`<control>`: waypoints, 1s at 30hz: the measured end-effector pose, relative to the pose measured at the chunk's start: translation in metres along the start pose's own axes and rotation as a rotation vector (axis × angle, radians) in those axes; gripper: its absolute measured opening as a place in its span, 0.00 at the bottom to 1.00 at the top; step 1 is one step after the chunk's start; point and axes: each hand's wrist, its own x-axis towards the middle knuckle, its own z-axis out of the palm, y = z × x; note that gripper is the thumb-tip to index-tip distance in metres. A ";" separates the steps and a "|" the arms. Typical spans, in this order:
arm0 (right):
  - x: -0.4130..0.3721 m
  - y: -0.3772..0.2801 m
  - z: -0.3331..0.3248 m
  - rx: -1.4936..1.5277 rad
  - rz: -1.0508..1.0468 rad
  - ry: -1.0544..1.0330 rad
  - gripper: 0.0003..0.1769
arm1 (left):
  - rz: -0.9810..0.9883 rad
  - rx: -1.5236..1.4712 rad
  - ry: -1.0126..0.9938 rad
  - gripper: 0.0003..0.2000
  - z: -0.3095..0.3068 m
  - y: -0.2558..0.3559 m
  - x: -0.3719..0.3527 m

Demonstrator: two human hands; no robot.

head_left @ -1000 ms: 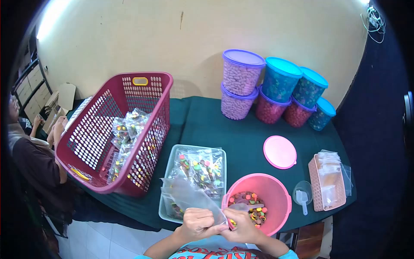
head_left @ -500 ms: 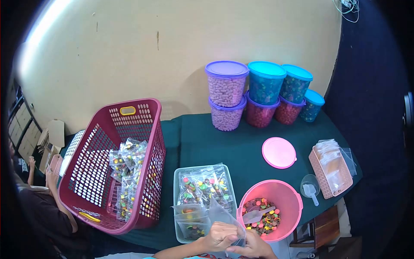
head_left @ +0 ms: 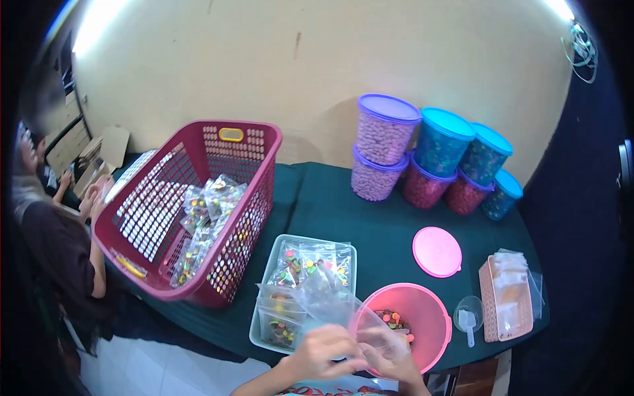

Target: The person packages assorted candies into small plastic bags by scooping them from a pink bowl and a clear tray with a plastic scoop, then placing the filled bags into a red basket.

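Note:
A clear plastic bag (head_left: 328, 305) hangs slanted in front of me, over the tray and the bucket's left side. My left hand (head_left: 327, 351) pinches its lower part; my right hand (head_left: 388, 353), fingers bent, grips it at the side. The bag looks empty. Behind it, a pale green tray (head_left: 354, 261) holds several clear bags of colourful round candies (head_left: 282, 330). To the right stands a pink bucket (head_left: 430, 323) with loose multicoloured candies (head_left: 392, 319) at its bottom. My right hand covers part of the bucket's near left rim.
A maroon laundry basket (head_left: 264, 218) at left contains filled candy bags (head_left: 221, 195). Lidded candy tubs (head_left: 389, 135) stand stacked by the wall. A pink lid (head_left: 436, 251), a small clear cup with a white scoop (head_left: 467, 320) and a woven box of bags (head_left: 492, 310) lie right. Another person (head_left: 59, 244) is at far left.
My view has tilted and shifted, so the table things sit differently in the picture. The hands have spread slightly apart, and the bag is stretched more openly between them.

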 end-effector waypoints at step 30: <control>-0.044 -0.001 -0.048 -0.154 0.152 -0.001 0.10 | -0.363 -0.032 0.052 0.06 0.001 0.049 -0.074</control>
